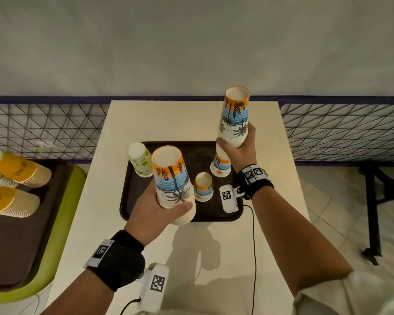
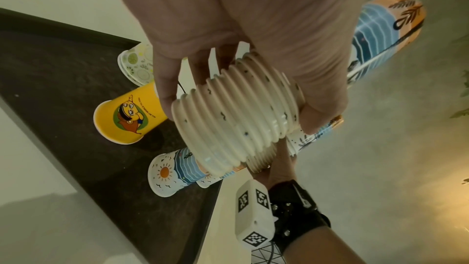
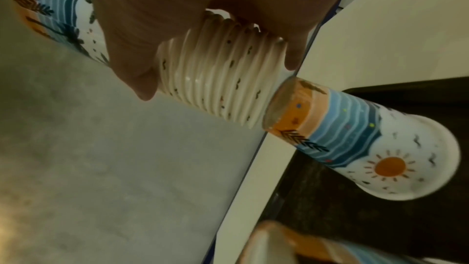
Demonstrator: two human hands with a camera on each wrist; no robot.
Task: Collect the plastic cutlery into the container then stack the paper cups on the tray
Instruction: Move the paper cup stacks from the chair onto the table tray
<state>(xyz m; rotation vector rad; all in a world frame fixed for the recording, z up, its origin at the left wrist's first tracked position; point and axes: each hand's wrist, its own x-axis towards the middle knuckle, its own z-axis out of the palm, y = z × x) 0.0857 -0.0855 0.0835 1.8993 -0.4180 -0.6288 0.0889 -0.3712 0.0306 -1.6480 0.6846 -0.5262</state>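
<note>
My left hand [image 1: 168,202] grips a stack of upside-down palm-print paper cups [image 1: 172,178] above the front left of the dark tray [image 1: 214,215]; the stack's nested rims [image 2: 236,107] fill the left wrist view. My right hand [image 1: 236,147] grips a second palm-print stack [image 1: 234,114], held just over an inverted sun-print cup [image 3: 368,148] standing on the tray. Also upside down on the tray are a lemon-print cup [image 1: 140,163], a small palm-print cup [image 1: 204,187] and a yellow cup [image 2: 127,119]. No cutlery or container shows.
The tray lies on a white table [image 1: 191,119] backed by a wire mesh fence [image 1: 43,128]. To the left, stacks of yellow cups [image 1: 16,170] lie on a brown tray on a green-edged surface [image 1: 62,223]. A cable [image 1: 255,246] runs along the table's right side.
</note>
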